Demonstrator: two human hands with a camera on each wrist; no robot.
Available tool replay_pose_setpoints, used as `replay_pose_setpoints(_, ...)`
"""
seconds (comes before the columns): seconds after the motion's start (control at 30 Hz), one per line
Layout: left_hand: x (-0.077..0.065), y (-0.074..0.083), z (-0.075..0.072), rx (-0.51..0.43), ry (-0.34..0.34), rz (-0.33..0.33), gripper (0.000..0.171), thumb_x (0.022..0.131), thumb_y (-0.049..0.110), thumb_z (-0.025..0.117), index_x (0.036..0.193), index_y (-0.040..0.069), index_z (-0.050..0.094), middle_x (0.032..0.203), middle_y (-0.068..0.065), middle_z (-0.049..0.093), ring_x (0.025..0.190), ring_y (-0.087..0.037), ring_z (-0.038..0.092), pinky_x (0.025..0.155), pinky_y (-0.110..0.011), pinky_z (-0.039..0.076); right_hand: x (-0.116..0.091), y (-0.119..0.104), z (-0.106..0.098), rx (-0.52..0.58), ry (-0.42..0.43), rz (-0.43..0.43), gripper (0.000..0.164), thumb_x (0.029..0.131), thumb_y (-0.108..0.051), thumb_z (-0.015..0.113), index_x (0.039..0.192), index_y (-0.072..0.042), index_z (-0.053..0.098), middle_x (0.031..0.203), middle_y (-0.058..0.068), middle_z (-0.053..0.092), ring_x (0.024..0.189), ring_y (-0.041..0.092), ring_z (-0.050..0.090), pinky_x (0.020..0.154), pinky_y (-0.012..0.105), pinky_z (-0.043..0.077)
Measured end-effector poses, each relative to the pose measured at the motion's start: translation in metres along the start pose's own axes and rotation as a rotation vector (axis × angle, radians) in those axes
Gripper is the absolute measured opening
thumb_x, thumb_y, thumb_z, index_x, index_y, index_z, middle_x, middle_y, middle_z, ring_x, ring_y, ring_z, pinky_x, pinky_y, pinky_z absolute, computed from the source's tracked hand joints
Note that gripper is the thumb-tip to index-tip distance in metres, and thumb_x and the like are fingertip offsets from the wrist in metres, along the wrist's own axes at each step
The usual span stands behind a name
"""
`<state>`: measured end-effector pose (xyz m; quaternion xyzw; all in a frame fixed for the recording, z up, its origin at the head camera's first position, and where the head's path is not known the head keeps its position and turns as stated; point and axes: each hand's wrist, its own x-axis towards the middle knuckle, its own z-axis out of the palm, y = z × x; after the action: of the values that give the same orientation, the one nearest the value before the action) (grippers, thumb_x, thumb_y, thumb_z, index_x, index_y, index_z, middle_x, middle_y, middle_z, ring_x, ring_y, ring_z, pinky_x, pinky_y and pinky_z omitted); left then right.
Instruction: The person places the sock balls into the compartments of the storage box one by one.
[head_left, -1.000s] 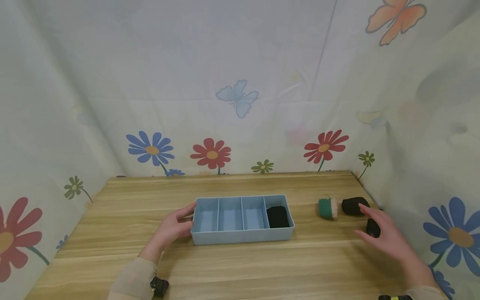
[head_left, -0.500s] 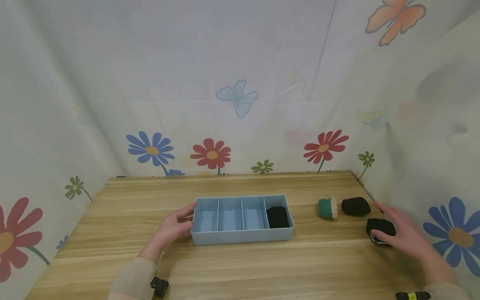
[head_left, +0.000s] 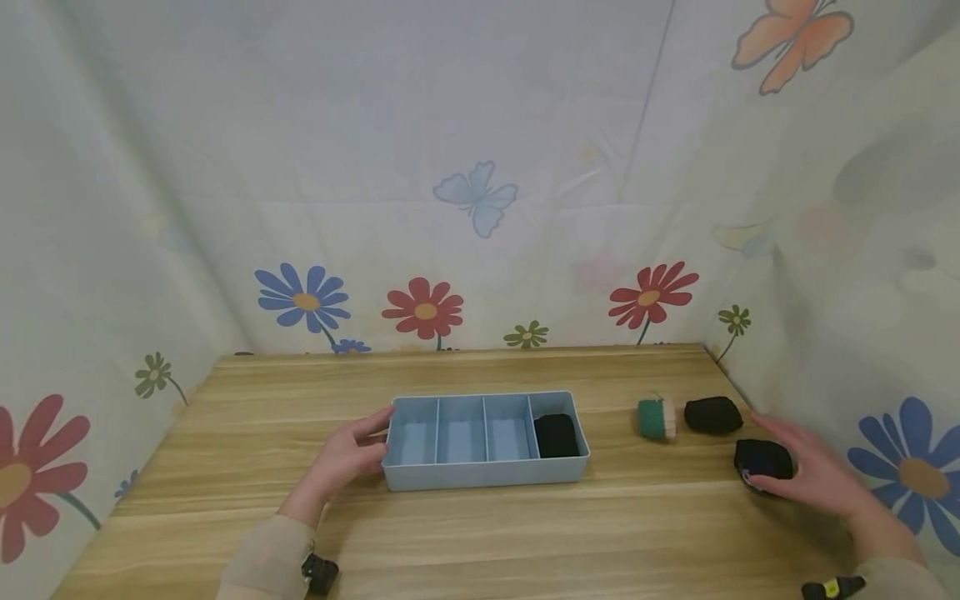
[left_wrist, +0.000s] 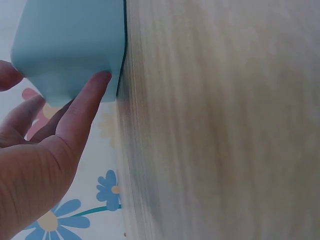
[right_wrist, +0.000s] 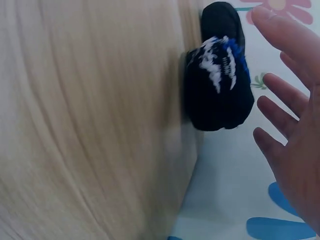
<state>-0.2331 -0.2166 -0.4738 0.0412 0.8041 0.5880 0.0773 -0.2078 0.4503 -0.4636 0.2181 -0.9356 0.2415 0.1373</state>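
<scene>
right hand [head_left: 817, 475] shifted right, fingers spread wide by near-right black bundle [head_left: 761, 463]; left hand [head_left: 347, 454], fingers extended, touches blue tray [head_left: 483, 477] at left end. 1 tray, 1 green bundle [head_left: 651, 419], 3 black bundles [head_left: 712, 415]: 2 right, 1 in tray's rightmost slot.

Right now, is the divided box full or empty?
Partly filled: a black bundle sits in the rightmost compartment of the divided box; the other three show bare floors.

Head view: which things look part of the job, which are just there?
Likely part of it:
divided tray, touched by the left hand
boxed black bundle
nearer black bundle, by the right hand
farther black bundle
green bundle

Just there:
patterned curtain
wooden table
wrist gear
</scene>
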Motion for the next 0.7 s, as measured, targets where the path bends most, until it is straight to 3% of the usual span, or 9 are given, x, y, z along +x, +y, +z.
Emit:
replay_pose_setpoints(0.13, 0.001, 0.0, 0.0, -0.001, -0.006, 0.005, 0.068, 0.087, 0.003, 0.061, 0.152, 0.009, 0.041, 0.153, -0.023, 0.037, 0.128, -0.043, 0.05, 0.087, -0.044, 0.055, -0.003, 0.01, 0.006, 0.002, -0.003, -0.008, 0.101, 0.067, -0.015, 0.088, 0.154, -0.013, 0.037, 0.134, 0.034, 0.046, 0.117, 0.046, 0.039, 0.087, 0.065, 0.034)
replay_pose_setpoints(0.2, 0.001, 0.0, -0.001, -0.008, -0.005, 0.003, 0.068, 0.087, 0.003, 0.061, 0.151, 0.01, 0.041, 0.153, -0.022, 0.037, 0.128, -0.043, 0.05, 0.087, -0.044, 0.055, -0.006, 0.016, 0.009, 0.0, 0.001, -0.009, 0.101, 0.066, -0.016, 0.088, 0.154, -0.015, 0.037, 0.138, 0.027, 0.045, 0.123, 0.037, 0.038, 0.099, 0.058, 0.032)
replay_pose_setpoints(0.3, 0.001, -0.001, -0.001, -0.006, -0.008, 0.008, 0.068, 0.087, 0.003, 0.061, 0.152, 0.009, 0.041, 0.154, -0.022, 0.037, 0.128, -0.043, 0.049, 0.087, -0.044, 0.055, -0.009, 0.023, 0.014, 0.004, 0.022, -0.041, 0.101, 0.064, -0.015, 0.089, 0.153, -0.013, 0.039, 0.145, 0.007, 0.041, 0.132, 0.012, 0.032, 0.112, 0.03, 0.02)
replay_pose_setpoints(0.37, 0.001, -0.001, -0.001, -0.006, -0.007, 0.01, 0.068, 0.087, 0.003, 0.061, 0.152, 0.009, 0.04, 0.153, -0.023, 0.037, 0.128, -0.043, 0.049, 0.088, -0.044, 0.055, -0.011, 0.026, 0.017, -0.005, 0.043, -0.067, 0.102, 0.062, -0.016, 0.089, 0.152, -0.016, 0.041, 0.144, -0.007, 0.037, 0.129, -0.004, 0.026, 0.102, 0.009, 0.011)
replay_pose_setpoints(0.43, 0.001, -0.001, -0.001, -0.005, -0.009, 0.012, 0.068, 0.087, 0.003, 0.06, 0.152, 0.009, 0.04, 0.153, -0.023, 0.037, 0.128, -0.043, 0.05, 0.088, -0.044, 0.055, -0.011, 0.028, 0.019, -0.006, 0.057, -0.095, 0.104, 0.06, -0.015, 0.09, 0.152, -0.018, 0.041, 0.144, -0.015, 0.031, 0.129, -0.009, 0.021, 0.098, 0.004, 0.009)
replay_pose_setpoints(0.57, 0.001, -0.002, -0.001, -0.007, -0.009, 0.013, 0.068, 0.087, 0.002, 0.06, 0.152, 0.008, 0.04, 0.153, -0.023, 0.036, 0.128, -0.043, 0.05, 0.088, -0.044, 0.055, -0.012, 0.029, 0.022, 0.007, 0.051, -0.095, 0.107, 0.059, -0.016, 0.09, 0.153, -0.019, 0.04, 0.146, -0.027, 0.021, 0.131, -0.009, 0.019, 0.101, 0.008, 0.011)
replay_pose_setpoints(0.63, 0.001, -0.002, -0.001, -0.009, -0.006, 0.011, 0.068, 0.087, 0.002, 0.06, 0.152, 0.008, 0.04, 0.153, -0.023, 0.037, 0.128, -0.043, 0.05, 0.088, -0.044, 0.055, -0.013, 0.029, 0.022, 0.016, 0.039, -0.081, 0.106, 0.059, -0.015, 0.09, 0.153, -0.017, 0.039, 0.145, -0.032, 0.015, 0.136, 0.003, 0.023, 0.11, 0.026, 0.02)
replay_pose_setpoints(0.7, 0.001, -0.001, -0.001, -0.01, -0.002, 0.008, 0.068, 0.087, 0.003, 0.06, 0.152, 0.009, 0.04, 0.153, -0.022, 0.037, 0.128, -0.042, 0.05, 0.087, -0.044, 0.055, -0.013, 0.029, 0.023, 0.022, 0.024, -0.06, 0.106, 0.06, -0.015, 0.09, 0.153, -0.016, 0.039, 0.145, -0.032, 0.015, 0.136, 0.023, 0.031, 0.106, 0.047, 0.028)
